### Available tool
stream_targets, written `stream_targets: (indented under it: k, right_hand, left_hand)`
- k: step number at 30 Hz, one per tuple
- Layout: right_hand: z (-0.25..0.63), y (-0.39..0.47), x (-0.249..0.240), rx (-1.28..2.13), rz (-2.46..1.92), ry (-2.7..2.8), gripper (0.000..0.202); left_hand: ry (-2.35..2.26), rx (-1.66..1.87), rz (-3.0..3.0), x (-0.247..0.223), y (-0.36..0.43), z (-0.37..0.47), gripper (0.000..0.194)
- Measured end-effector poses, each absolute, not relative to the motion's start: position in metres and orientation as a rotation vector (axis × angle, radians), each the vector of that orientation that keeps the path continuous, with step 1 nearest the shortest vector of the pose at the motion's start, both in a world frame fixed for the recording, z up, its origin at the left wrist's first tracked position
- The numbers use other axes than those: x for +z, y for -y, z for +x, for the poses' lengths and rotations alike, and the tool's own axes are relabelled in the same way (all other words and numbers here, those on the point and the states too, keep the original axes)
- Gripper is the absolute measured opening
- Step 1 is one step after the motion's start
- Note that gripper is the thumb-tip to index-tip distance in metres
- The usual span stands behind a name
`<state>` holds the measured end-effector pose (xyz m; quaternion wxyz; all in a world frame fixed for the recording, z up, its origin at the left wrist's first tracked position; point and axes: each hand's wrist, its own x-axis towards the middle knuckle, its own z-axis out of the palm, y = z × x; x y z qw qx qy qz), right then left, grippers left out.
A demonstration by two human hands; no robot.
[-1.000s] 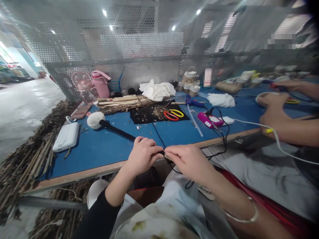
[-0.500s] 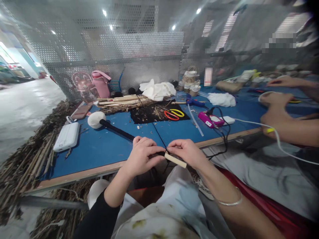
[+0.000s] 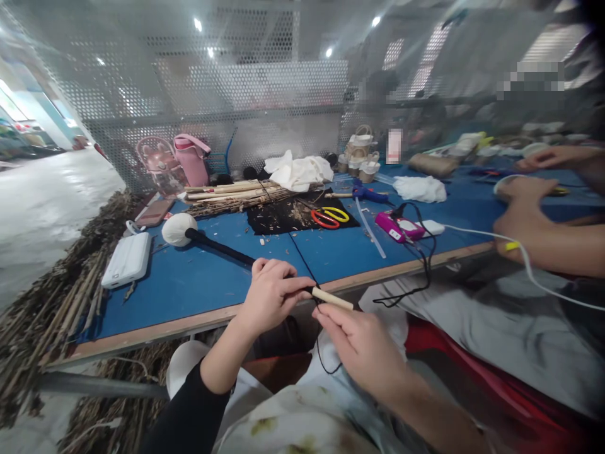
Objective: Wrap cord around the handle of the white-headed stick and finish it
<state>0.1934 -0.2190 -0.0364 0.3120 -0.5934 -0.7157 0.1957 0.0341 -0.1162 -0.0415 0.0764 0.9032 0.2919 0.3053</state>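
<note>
A stick wrapped in black [image 3: 222, 250] lies across the front of the blue table, a round white head [image 3: 179, 229] at its far left end and a bare pale wooden tip [image 3: 333, 298] at its near right end. My left hand [image 3: 271, 293] grips the wrapped part close to the bare tip, thumb and fingers pressed round it. Just under the tip, my right hand [image 3: 357, 334] pinches a thin black cord [image 3: 322, 360], which hangs in a loop below the fingers. Another length of cord runs back over the table.
Red and yellow scissors [image 3: 331, 217] lie on a black cloth. Behind are bundled sticks [image 3: 231, 194] and a white cloth [image 3: 299, 171]. A white power bank [image 3: 126, 260] is at left, a purple power strip [image 3: 399, 227] at right. A person's arms [image 3: 539, 211] reach in from the right.
My right hand has moved down and toward me, from above the wooden tip to below it, drawing the cord. The white head has shifted slightly left. The other person's hands moved a little.
</note>
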Motion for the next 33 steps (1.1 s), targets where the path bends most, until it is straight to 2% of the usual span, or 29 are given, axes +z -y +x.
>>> stream_targets:
  k: [5,11,17,20,24,29,33]
  right_hand:
    - [0.207,0.207,-0.007,0.471,-1.599,2.11,0.029]
    - [0.206,0.19,0.003,0.368,-1.562,2.23,0.026]
    - [0.209,0.169,0.007,0.783,-1.498,2.094,0.027]
    - [0.218,0.162,0.003,1.009,-1.477,1.917,0.024]
    - [0.231,0.158,-0.009,1.261,-1.441,1.623,0.03]
    - [0.233,0.156,-0.032,1.346,-1.402,1.464,0.034]
    - [0.217,0.161,-0.055,1.286,-1.331,1.255,0.031]
  left_hand:
    - [-0.886,0.841,2.717,-0.038,0.117,0.035,0.025]
    - [-0.882,0.764,2.732,-0.037,0.118,0.036,0.024]
    - [-0.882,0.723,2.735,-0.035,0.119,0.034,0.027]
    - [-0.864,0.76,2.707,-0.034,0.119,0.033,0.024]
    - [-0.842,0.84,2.664,-0.035,0.119,0.032,0.022]
    - [-0.841,0.918,2.646,-0.039,0.118,0.03,0.023]
    - [-0.797,0.994,2.632,-0.041,0.118,0.029,0.026]
